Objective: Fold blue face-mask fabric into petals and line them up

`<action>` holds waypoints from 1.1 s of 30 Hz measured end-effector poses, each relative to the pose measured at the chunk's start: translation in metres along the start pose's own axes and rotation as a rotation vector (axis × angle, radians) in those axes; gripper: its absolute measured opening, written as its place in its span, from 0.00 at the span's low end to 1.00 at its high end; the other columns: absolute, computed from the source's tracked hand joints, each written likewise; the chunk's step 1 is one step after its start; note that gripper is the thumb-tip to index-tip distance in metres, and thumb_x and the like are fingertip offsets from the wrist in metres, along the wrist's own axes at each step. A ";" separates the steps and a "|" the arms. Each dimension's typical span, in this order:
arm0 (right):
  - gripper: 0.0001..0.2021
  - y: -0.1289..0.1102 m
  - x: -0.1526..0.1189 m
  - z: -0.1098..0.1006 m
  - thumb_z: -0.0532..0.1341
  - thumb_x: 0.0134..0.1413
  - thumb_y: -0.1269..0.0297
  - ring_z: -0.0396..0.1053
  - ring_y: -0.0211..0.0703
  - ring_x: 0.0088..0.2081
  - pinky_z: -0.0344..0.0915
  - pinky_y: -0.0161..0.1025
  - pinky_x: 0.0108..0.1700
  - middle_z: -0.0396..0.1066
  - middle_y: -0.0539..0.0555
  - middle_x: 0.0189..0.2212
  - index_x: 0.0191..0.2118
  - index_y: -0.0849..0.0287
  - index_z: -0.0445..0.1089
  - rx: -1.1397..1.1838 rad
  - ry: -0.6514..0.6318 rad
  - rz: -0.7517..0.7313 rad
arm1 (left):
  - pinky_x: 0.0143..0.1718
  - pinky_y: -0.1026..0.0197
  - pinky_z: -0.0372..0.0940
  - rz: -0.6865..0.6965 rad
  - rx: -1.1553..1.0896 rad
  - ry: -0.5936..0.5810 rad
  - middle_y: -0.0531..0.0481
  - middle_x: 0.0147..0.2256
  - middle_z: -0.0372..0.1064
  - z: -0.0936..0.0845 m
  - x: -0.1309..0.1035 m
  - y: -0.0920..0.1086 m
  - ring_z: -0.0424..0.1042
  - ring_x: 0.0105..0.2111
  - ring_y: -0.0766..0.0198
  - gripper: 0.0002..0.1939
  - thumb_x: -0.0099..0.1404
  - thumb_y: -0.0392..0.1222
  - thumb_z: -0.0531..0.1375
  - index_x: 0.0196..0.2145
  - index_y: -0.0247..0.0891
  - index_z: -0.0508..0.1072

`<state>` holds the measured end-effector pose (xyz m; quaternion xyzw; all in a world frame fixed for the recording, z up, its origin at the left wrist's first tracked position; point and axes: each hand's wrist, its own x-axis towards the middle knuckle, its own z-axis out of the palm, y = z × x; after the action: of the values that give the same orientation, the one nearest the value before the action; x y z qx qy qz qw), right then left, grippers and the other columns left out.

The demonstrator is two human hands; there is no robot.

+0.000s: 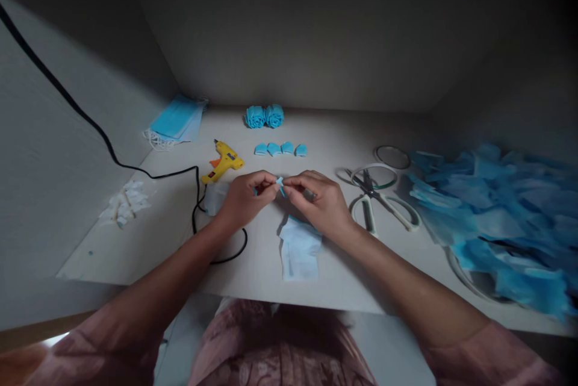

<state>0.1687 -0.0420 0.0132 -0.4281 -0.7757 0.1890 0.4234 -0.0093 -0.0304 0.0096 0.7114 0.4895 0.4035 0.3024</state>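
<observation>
Between my two hands, near the middle of the table, is a small light-blue piece of fabric. The fingertips of my left hand pinch its left side. From the other side, my right hand pinches it too. Just below them lies a pale blue-white fabric piece, flat on the table. Several small folded blue pieces are lined up in a row beyond my hands. Farther back, two blue rolled fabric flowers sit side by side.
A yellow glue gun with a black cord lies left. Blue masks are at the back left, white scraps at the left edge. Scissors and rings lie right, beside a large blue fabric pile. Walls enclose the table.
</observation>
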 end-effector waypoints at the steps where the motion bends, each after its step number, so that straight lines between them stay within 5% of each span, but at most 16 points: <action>1: 0.06 0.001 0.000 0.000 0.60 0.58 0.66 0.70 0.42 0.34 0.64 0.39 0.40 0.73 0.52 0.29 0.36 0.56 0.75 0.012 -0.004 0.011 | 0.28 0.66 0.60 0.013 0.003 0.002 0.56 0.22 0.66 0.001 0.000 -0.001 0.63 0.24 0.68 0.07 0.58 0.43 0.58 0.27 0.38 0.72; 13: 0.07 0.000 0.002 -0.003 0.61 0.55 0.63 0.70 0.39 0.32 0.64 0.35 0.36 0.74 0.50 0.28 0.32 0.59 0.75 0.309 -0.074 0.259 | 0.28 0.66 0.60 0.014 -0.008 -0.019 0.55 0.22 0.67 0.000 -0.001 0.000 0.63 0.24 0.68 0.07 0.57 0.43 0.58 0.28 0.38 0.72; 26: 0.11 0.000 0.003 -0.009 0.57 0.59 0.61 0.70 0.39 0.34 0.63 0.36 0.38 0.75 0.51 0.30 0.33 0.59 0.75 0.345 -0.166 0.225 | 0.29 0.65 0.60 0.011 -0.007 -0.028 0.54 0.23 0.68 -0.001 0.000 -0.002 0.65 0.26 0.67 0.08 0.59 0.44 0.58 0.28 0.38 0.72; 33: 0.09 0.006 0.004 -0.005 0.60 0.56 0.60 0.70 0.41 0.36 0.65 0.39 0.41 0.74 0.52 0.33 0.38 0.58 0.75 0.365 -0.041 0.294 | 0.30 0.64 0.61 -0.018 -0.046 -0.056 0.54 0.24 0.68 -0.003 0.001 0.002 0.65 0.26 0.67 0.07 0.59 0.43 0.57 0.29 0.38 0.71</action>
<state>0.1750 -0.0353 0.0145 -0.4487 -0.6665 0.3946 0.4458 -0.0109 -0.0305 0.0130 0.7108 0.4780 0.3919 0.3357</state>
